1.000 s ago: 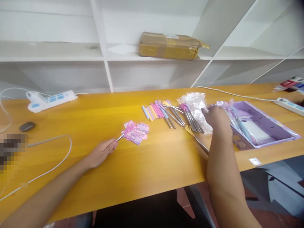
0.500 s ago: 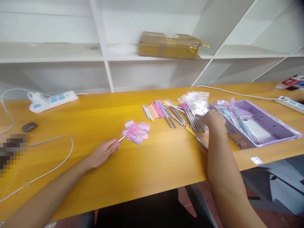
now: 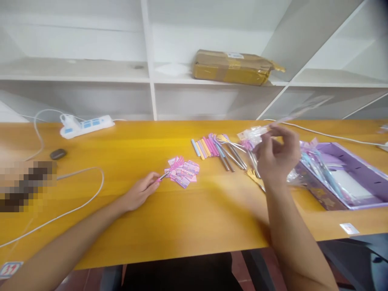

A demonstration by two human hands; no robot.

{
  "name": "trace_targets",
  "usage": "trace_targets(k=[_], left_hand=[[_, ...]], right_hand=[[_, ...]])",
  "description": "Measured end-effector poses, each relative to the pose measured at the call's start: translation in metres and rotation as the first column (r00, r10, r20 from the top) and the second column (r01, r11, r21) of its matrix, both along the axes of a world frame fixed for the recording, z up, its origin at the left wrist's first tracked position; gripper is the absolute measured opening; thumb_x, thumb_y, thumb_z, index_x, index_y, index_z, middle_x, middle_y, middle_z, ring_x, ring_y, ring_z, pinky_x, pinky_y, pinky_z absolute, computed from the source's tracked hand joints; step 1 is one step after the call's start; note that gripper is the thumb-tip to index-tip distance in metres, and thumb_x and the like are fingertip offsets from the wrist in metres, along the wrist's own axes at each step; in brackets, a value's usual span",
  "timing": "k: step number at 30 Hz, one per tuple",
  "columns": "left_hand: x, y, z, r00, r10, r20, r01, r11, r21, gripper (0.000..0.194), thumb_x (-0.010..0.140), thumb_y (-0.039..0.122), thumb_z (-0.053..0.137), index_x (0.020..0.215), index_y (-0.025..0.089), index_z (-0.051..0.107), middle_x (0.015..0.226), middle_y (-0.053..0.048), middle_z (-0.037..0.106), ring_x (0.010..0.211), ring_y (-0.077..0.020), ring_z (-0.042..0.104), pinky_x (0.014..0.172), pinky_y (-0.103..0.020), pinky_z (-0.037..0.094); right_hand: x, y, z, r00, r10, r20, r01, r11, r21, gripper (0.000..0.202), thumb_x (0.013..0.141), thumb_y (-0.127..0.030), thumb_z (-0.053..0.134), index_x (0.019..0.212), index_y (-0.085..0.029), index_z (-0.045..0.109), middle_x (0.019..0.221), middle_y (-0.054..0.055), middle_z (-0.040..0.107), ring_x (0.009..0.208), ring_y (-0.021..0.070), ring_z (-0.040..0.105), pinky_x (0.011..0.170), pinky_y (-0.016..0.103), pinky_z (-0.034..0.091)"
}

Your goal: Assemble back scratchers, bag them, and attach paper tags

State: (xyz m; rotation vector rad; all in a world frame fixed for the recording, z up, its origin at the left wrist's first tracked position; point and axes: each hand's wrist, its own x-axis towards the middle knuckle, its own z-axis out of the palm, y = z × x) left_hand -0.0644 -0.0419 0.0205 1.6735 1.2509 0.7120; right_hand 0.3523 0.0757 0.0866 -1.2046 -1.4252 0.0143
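Within the left grip, pink claw-headed scratcher, thin silvery shaft

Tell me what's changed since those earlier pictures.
The right hand has risen from the clear bags, lifting what looks like one blurred bag. The left hand still holds the pink-headed stick at the cards; the purple box stayed put.

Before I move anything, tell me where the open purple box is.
In the head view, the open purple box is on the table at far right, just right of the right hand.
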Motion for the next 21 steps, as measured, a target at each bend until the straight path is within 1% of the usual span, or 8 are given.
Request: trace_targets(k=[2, 4, 7, 10, 13, 15, 17, 21], left_hand=[[0.002, -0.003, -0.003, 0.997, 0.022, 0.071, -0.024, 0.999, 0.031, 0.042, 0.11, 0.05, 0.05, 0.142, 0.023, 0.053, 0.083, 0.002, 0.056, 0.073, -0.0182, 0.051, 0.072, -0.028, 0.042], [0.004, -0.005, -0.004, 0.996, -0.025, 0.088, 0.018, 0.997, 0.078, 0.047, 0.113, 0.047, 0.045, 0.154, 0.025, 0.045, 0.082, 0.002, 0.058, 0.076, -0.0191, 0.055, 0.077, -0.029, 0.045], [0.009, -0.008, 0.001, 0.982, -0.187, -0.033, 0.189, 0.976, 0.105, 0.039, 0.113, 0.044, 0.044, 0.141, 0.027, 0.065, 0.094, -0.004, 0.069, 0.089, -0.0214, 0.064, 0.089, -0.032, 0.047], [0.016, -0.013, 0.008, 0.942, -0.318, -0.103, 0.329, 0.939, 0.105, 0.035, 0.111, 0.046, 0.051, 0.127, 0.027, 0.076, 0.114, -0.008, 0.075, 0.104, -0.0249, 0.068, 0.097, -0.035, 0.048], [0.023, -0.02, 0.01, 0.936, -0.349, -0.05, 0.352, 0.932, 0.084, 0.041, 0.102, 0.053, 0.066, 0.133, 0.026, 0.074, 0.123, -0.008, 0.076, 0.112, -0.028, 0.068, 0.102, -0.037, 0.05], [0.028, -0.024, 0.006, 0.941, -0.339, -0.004, 0.338, 0.939, 0.066, 0.048, 0.098, 0.054, 0.072, 0.136, 0.026, 0.073, 0.128, -0.009, 0.075, 0.115, -0.0289, 0.068, 0.105, -0.039, 0.05], [0.03, -0.025, 0.002, 0.955, -0.298, 0.008, 0.297, 0.953, 0.054, 0.04, 0.101, 0.053, 0.067, 0.128, 0.025, 0.077, 0.126, -0.008, 0.076, 0.113, -0.0277, 0.068, 0.105, -0.039, 0.051], [0.027, -0.021, -0.006, 0.986, -0.166, 0.01, 0.165, 0.985, 0.044, 0.036, 0.105, 0.05, 0.06, 0.104, 0.022, 0.083, 0.114, -0.009, 0.077, 0.116, -0.0282, 0.068, 0.111, -0.041, 0.048]], right_hand=[[-0.039, -0.03, -0.003, 0.932, 0.327, -0.158, -0.333, 0.943, -0.01, 0.022, 0.105, -0.03, 0.065, 0.124, -0.02, 0.059, 0.107, 0.008, 0.064, 0.051, 0.0033, 0.051, 0.042, 0.018, 0.038], [-0.07, -0.055, -0.01, 0.791, 0.592, -0.159, -0.6, 0.8, -0.003, 0.011, 0.105, -0.024, 0.064, 0.115, -0.021, 0.063, 0.098, 0.004, 0.064, 0.046, 0.0022, 0.049, 0.04, 0.017, 0.04], [-0.098, -0.077, -0.024, 0.586, 0.809, -0.042, -0.809, 0.587, 0.023, 0.008, 0.104, -0.016, 0.063, 0.109, -0.02, 0.067, 0.096, 0.006, 0.068, 0.06, 0.0086, 0.064, 0.056, 0.023, 0.056], [-0.114, -0.087, -0.04, 0.458, 0.887, -0.061, -0.889, 0.458, -0.025, 0.008, 0.105, -0.017, 0.063, 0.111, -0.02, 0.067, 0.1, 0.009, 0.072, 0.07, 0.0119, 0.07, 0.064, 0.025, 0.061], [-0.128, -0.094, -0.056, 0.424, 0.893, -0.151, -0.903, 0.404, -0.146, 0.01, 0.106, -0.022, 0.064, 0.114, -0.02, 0.067, 0.103, 0.007, 0.073, 0.061, 0.0076, 0.066, 0.061, 0.022, 0.058], [-0.135, -0.098, -0.064, 0.434, 0.887, -0.157, -0.891, 0.396, -0.225, 0.013, 0.104, -0.027, 0.068, 0.114, -0.02, 0.069, 0.099, 0.006, 0.073, 0.064, 0.0087, 0.067, 0.063, 0.022, 0.058], [-0.139, -0.1, -0.07, 0.424, 0.886, -0.19, -0.886, 0.361, -0.292, 0.016, 0.106, -0.035, 0.066, 0.11, -0.019, 0.069, 0.092, 0.005, 0.073, 0.065, 0.0097, 0.067, 0.063, 0.022, 0.057], [-0.142, -0.1, -0.078, 0.372, 0.823, -0.43, -0.89, 0.184, -0.418, 0.043, 0.113, -0.049, 0.048, 0.091, -0.015, 0.063, 0.069, 0.001, 0.065, 0.052, 0.0078, 0.062, 0.051, 0.018, 0.05]])
